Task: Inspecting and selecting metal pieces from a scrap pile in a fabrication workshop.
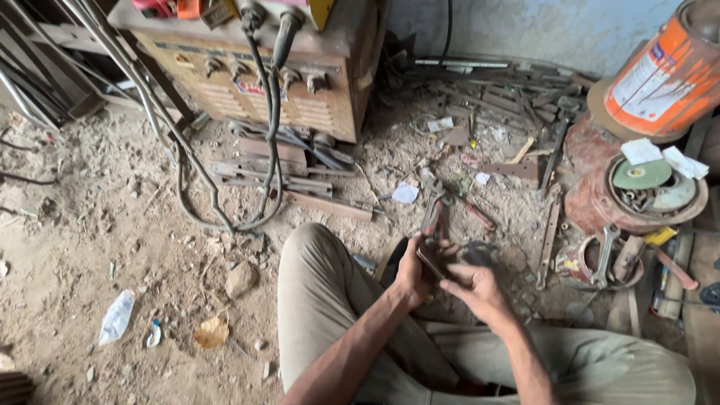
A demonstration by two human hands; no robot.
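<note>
- We see a dusty, rubble-strewn dirt floor [97, 247] filling most of the view, with our khaki-trousered knees [322, 285] folded over it.
- Against the back wall stands a large tan metal welding machine [277, 82] with terminals on its front; thick grey cables [266, 150] drop from it and loop across the floor.
- At the upper right leans a big orange paint bucket with a white label [667, 71], resting on a rusty round drum [600, 202] whose open top holds a green grinding disc [641, 175] and small metal parts.
- Flat rusty steel strips and bars [300, 180] lie scattered in front of the machine and along the wall.
- A silver open-ended spanner [604, 259] leans in a small rusty tin beside the drum.
- A crushed clear plastic bottle [116, 316] lies at the lower left, well apart from us, with a dry yellow leaf [212, 332] near it.
- Our left hand [412, 274] is closed around the lower part of a pair of dark metal pliers with worn red handles [433, 217], which stand nearly upright just above our knees, jaws pointing away.
- Our right hand [480, 289] is loosely curled, fingers touching the same tool's lower end; we cannot tell whether it truly grips it.
</note>
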